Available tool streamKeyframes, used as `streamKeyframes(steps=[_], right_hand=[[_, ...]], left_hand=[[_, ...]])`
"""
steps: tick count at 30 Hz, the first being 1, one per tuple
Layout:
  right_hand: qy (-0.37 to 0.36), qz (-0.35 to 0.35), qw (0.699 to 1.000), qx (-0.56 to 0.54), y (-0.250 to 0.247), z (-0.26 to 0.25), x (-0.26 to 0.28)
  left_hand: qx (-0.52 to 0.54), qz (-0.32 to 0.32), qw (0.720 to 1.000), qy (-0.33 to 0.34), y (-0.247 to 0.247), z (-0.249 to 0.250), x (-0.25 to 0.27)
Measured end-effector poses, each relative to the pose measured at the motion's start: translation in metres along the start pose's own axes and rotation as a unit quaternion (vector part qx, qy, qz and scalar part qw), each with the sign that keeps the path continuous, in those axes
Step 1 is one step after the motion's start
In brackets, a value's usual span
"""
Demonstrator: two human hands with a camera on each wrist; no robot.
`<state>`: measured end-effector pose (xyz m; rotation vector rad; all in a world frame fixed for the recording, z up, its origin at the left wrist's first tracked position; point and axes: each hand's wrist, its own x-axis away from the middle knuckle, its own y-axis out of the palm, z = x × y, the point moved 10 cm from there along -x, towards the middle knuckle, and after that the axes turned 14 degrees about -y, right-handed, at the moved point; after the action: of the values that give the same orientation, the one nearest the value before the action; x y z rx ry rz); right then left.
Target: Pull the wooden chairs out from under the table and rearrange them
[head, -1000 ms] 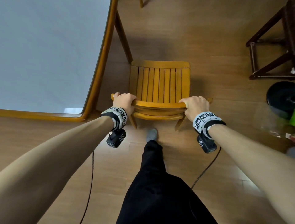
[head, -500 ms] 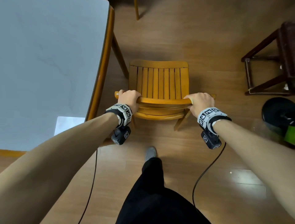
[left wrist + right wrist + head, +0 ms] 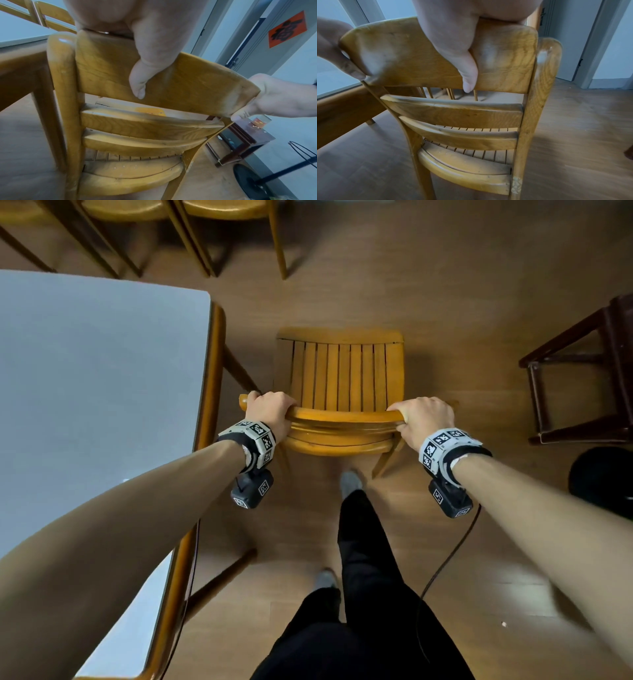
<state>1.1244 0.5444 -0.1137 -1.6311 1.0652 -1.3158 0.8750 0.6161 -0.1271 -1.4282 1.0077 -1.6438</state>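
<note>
A wooden chair (image 3: 339, 378) with a slatted seat stands on the floor to the right of the white-topped table (image 3: 96, 392), clear of it. My left hand (image 3: 270, 409) grips the left end of the chair's top back rail (image 3: 171, 81), thumb down its rear face. My right hand (image 3: 423, 416) grips the rail's right end (image 3: 412, 60) the same way. The fingers of both hands wrap over the rail's front and are mostly hidden.
More wooden chairs (image 3: 205, 220) stand in a row beyond the table's far end. A dark wooden stool frame (image 3: 582, 371) and a black round base (image 3: 603, 477) lie to the right. A table leg (image 3: 236, 368) slants close to the chair's left side. My legs (image 3: 359, 577) are behind the chair.
The chair has travelled forward along the table's right side with both hands on its rail. The table's far end and the row of chairs beyond it have come into view.
</note>
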Motion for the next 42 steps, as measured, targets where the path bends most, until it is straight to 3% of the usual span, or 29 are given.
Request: streamKeyframes(steps=[6, 15, 25, 34, 42], right_hand=[[-0.005, -0.007, 1.0, 0.001, -0.05, 0.05, -0.126], [-0.033, -0.058, 0.998, 0.014, -0.106, 0.117, -0.312], [-0.024, -0.06, 0.997, 0.031, -0.218, 0.184, -0.536], [-0.025, -0.05, 0.997, 0.044, -0.292, 0.229, -0.705], [-0.073, -0.076, 0.994, 0.039, -0.295, 0.264, -0.817]], left_hand=[[0.003, -0.009, 1.0, -0.02, -0.058, 0.025, -0.125], [-0.013, -0.084, 0.995, -0.05, -0.104, 0.052, -0.307], [0.025, -0.035, 0.998, -0.051, -0.234, 0.082, -0.523], [0.033, -0.028, 0.998, -0.05, -0.313, 0.099, -0.692], [0.016, -0.052, 0.997, -0.061, -0.328, 0.117, -0.814]])
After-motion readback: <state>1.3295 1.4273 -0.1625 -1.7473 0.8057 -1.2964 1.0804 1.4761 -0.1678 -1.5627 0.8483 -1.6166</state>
